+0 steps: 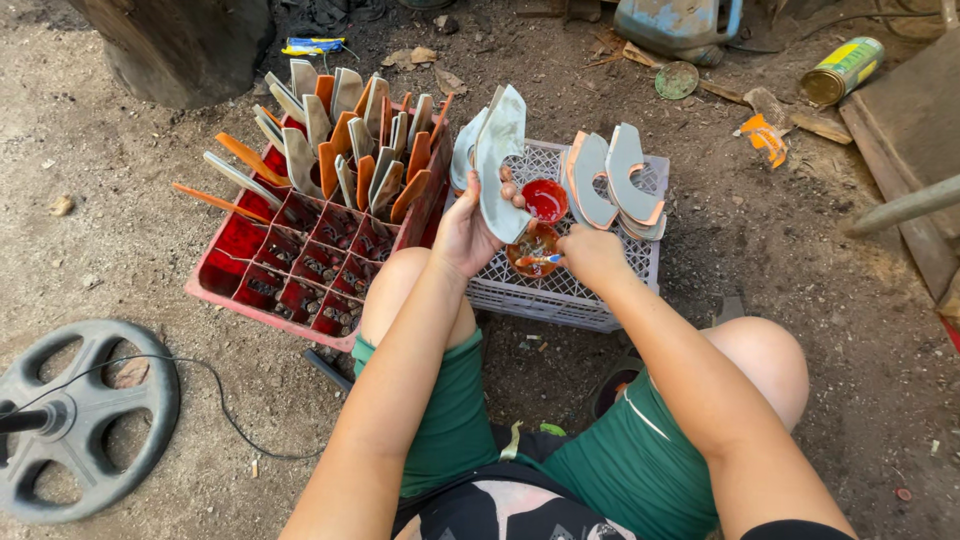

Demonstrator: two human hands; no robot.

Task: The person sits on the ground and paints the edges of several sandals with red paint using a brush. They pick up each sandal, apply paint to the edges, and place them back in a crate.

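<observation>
My left hand (465, 235) holds up a grey curved flat piece (500, 160), shaped like a crescent, over a white plastic crate (590, 285). My right hand (590, 255) grips a small brush (540, 260) whose tip dips into an orange-stained cup (532, 248). A red lid of paint (546, 200) sits just behind that cup on the crate. More grey crescent pieces (615, 180) with orange edges lie stacked on the crate's right side.
A red compartment crate (290, 270) at left holds several grey and orange pieces (345, 140) standing upright. A grey wheel (80, 420) with a cable lies at lower left. A tin can (840, 70), scrap wood (900, 120) and a blue container (675, 25) lie on the dirt ground.
</observation>
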